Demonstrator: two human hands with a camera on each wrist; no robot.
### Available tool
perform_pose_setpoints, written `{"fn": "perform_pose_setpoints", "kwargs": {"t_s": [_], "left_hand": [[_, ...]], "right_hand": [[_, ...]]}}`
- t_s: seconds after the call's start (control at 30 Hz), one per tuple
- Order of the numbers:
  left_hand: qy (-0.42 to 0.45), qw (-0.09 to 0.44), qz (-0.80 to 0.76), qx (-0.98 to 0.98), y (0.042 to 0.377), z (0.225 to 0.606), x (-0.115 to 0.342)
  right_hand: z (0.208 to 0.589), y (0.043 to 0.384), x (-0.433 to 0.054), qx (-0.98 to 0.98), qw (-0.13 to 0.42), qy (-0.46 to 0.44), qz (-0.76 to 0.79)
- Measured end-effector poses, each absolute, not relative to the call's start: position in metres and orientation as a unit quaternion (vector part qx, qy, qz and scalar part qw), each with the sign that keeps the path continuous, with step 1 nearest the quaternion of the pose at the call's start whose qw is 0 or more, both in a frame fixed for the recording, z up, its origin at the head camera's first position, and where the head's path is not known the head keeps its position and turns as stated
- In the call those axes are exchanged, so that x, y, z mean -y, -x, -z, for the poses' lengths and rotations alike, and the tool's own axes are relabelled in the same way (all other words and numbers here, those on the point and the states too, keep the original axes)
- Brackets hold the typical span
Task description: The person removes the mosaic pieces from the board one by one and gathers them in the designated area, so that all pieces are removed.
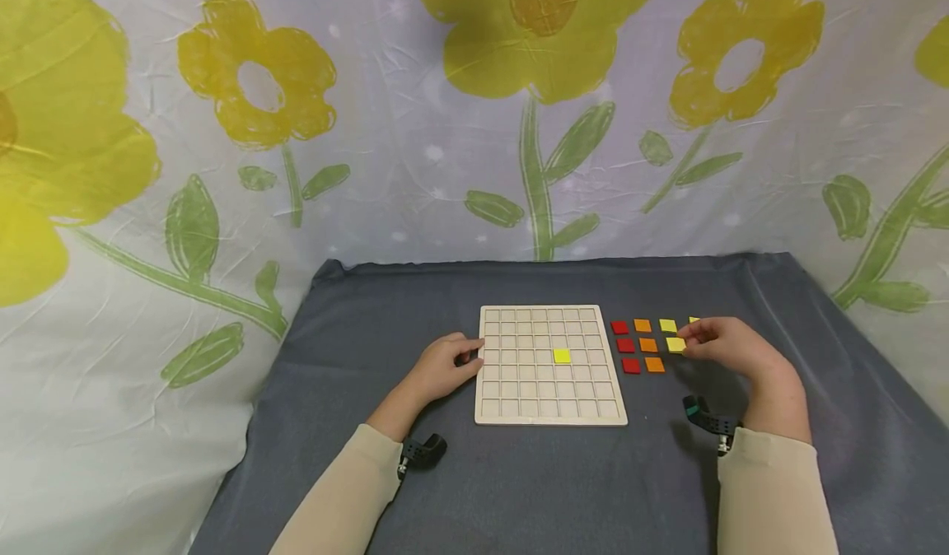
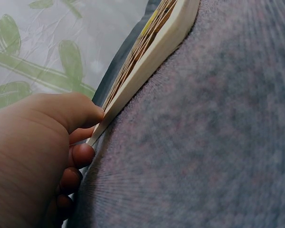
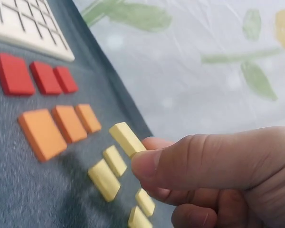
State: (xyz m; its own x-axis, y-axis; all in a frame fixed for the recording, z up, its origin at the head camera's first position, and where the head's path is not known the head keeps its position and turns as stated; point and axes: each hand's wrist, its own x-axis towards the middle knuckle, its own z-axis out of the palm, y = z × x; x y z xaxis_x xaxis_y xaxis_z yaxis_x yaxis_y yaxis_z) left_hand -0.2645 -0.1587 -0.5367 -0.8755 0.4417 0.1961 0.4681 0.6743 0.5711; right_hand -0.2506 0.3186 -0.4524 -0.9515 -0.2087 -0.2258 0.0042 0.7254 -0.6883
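My right hand pinches a small pale yellow tile between thumb and fingertips, above other yellow tiles on the cloth. At the left edge of a square wooden grid board, my left hand touches the rim with thumb and fingertips. Its lower fingers bend loosely beside the board in the left wrist view. One yellow tile sits in a cell right of the board's middle.
Beside the board's right edge lie a column of red tiles and one of orange tiles. A dark grey cloth covers the table. Behind it hangs a white curtain with printed yellow flowers. Both wrists wear black camera mounts.
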Motion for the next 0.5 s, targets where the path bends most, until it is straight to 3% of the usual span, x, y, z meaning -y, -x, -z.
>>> {"fn": "perform_pose_setpoints", "kwargs": {"t_s": [0.5], "left_hand": [[0.253,0.021,0.317,0.914,0.266,0.539,0.16]], "right_hand": [[0.471,0.256,-0.334,-0.908,0.219,0.044,0.356]]}}
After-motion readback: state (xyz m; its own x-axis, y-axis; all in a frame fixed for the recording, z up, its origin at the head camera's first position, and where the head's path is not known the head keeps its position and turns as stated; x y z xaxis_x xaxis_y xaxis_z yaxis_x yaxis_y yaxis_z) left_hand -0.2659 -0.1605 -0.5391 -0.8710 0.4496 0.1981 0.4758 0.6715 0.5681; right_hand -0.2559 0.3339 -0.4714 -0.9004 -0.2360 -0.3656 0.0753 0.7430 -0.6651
